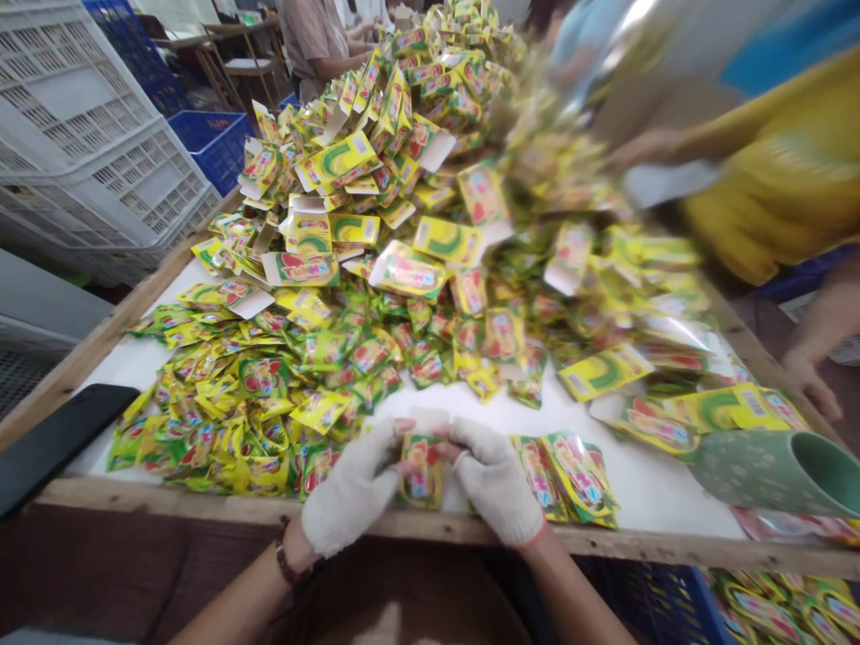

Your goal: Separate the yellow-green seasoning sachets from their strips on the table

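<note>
In the middle of the near table edge, my left hand [356, 488] and my right hand [494, 479] wear white knit gloves with bare fingertips. Between them they pinch a small yellow-green carton [422, 475] from both sides, its pale flap standing up at the top. Just right of my right hand lie several flat printed packets [581, 479]. Close to my left hand spreads a heap of small shiny yellow-green sachets [235, 412]. Behind both hands, open cartons [409, 269] are piled high over more sachets.
A dark phone [67, 439] lies across the left table corner. At the right stands a tipped green cup [745, 475]. White crates [87, 134] and a blue crate [215, 134] are beyond the left rim. A person in yellow [779, 170] reaches in from the right, blurred.
</note>
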The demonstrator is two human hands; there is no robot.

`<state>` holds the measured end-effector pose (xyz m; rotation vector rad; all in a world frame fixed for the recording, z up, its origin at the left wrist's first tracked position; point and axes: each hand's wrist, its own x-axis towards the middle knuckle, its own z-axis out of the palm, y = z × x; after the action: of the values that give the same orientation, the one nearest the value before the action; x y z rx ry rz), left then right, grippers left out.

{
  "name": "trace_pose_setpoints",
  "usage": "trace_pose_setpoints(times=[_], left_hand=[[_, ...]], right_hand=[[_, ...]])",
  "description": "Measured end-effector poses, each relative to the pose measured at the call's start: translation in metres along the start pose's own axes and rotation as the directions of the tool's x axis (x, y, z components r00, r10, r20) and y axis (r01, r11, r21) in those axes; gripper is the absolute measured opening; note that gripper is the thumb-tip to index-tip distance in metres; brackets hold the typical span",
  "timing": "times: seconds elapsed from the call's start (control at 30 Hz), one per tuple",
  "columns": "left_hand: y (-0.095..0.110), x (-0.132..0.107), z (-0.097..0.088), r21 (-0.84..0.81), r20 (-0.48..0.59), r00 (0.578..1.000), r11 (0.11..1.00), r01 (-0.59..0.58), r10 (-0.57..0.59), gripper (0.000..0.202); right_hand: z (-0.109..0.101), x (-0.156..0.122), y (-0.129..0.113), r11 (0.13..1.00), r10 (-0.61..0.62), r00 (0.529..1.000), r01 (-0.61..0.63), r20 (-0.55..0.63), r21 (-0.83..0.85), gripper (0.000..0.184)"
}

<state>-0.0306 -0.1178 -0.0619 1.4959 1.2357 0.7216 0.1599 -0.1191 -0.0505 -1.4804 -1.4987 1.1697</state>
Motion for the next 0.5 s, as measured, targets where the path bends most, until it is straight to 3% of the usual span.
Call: trace_pose_setpoints(times=[0.07,0.13,0.2,0.3,0.4,0.5], left_hand=[[0.006,0.001,-0.003,0.053,0.031,0.999,0.998,-0.016,0.015,0.026],[0.012,0.003,-0.005,0.060,-0.011,1.000,0.998,-0.019,0.020,0.013],[0.015,0.006,-0.004,-0.063,-0.090,0.996,0.998,0.013,-0.019,0.011],[0.014,0.008,-0.001,-0.282,-0.090,0.991,0.957,0.072,-0.101,0.028],[0.009,0.005,-0.001,-0.089,-0.086,0.996,0.996,-0.017,0.009,0.019],[0.011,0.000,-0.005,0.181,-0.072,0.984,0.972,-0.149,0.164,0.014]], right_hand=[[0.002,0.000,0.000,1.000,0.001,0.999,0.000,0.034,-0.022,0.015],[0.005,0.000,0.000,1.000,0.001,0.999,-0.001,0.037,0.006,0.013],[0.008,0.001,0.001,0.996,0.001,1.000,-0.003,0.019,0.090,0.015],[0.007,0.002,-0.002,0.988,-0.031,0.997,0.021,0.065,0.155,0.022],[0.002,0.000,-0.009,0.997,-0.073,0.990,0.069,0.121,0.031,0.008],[-0.003,-0.002,-0.017,0.993,-0.095,0.985,0.104,0.142,-0.059,0.018]])
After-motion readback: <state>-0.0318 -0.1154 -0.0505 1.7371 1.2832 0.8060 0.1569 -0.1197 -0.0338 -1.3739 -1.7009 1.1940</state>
